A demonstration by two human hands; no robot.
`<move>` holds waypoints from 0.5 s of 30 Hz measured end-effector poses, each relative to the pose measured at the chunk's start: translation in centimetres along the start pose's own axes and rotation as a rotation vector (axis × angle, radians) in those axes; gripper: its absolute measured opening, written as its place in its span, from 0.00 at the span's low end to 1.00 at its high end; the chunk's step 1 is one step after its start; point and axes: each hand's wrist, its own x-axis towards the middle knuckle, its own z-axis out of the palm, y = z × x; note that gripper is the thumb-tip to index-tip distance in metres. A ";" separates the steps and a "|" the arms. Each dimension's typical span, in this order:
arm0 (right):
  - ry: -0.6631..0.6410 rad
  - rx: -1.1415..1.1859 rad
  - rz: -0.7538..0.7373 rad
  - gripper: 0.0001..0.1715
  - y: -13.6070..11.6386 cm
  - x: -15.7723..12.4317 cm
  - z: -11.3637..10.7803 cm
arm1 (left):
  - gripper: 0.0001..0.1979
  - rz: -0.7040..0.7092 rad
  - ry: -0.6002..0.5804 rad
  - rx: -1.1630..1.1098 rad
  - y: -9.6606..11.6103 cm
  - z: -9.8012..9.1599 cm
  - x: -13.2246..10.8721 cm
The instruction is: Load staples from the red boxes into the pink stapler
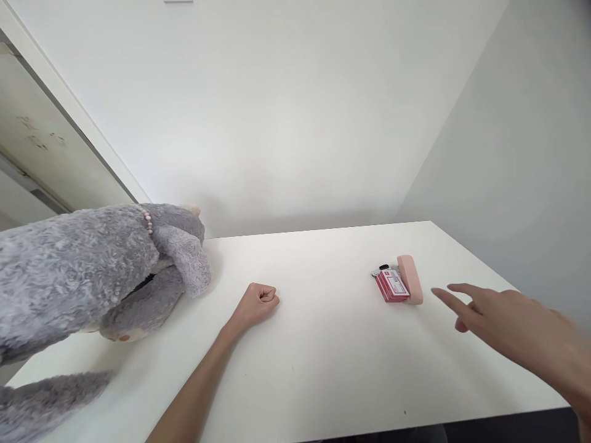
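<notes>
My left hand [258,303] rests on the white table [318,344] as a loose fist. No object shows in its curled fingers. My right hand [503,317] hovers over the table's right side, some fingers stretched out and apart, holding nothing. Just left of its fingertips, without contact, stands a pink case [410,280], long and rounded. Against the case's left side lie red-and-white boxes [392,286], apparently stacked. Behind them a small black and metallic item [382,269] is partly hidden; its kind is unclear.
A large grey plush toy [92,264] with a pale beaded string around it lies across the table's left side. A white wall [286,123] rises behind the table, and a greyer wall [521,184] runs along the right. The table's front edge is near the bottom.
</notes>
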 end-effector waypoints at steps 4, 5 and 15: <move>-0.261 0.087 0.240 0.29 -1.6 1.0 -2.5 | 0.17 0.007 -0.005 0.002 -0.2 0.0 0.0; -0.279 0.101 0.257 0.28 -1.8 1.2 -2.6 | 0.17 0.009 -0.006 0.002 -0.2 0.0 0.0; -0.461 0.229 0.289 0.27 -1.5 2.7 0.0 | 0.17 0.009 -0.005 -0.005 -0.1 0.1 0.0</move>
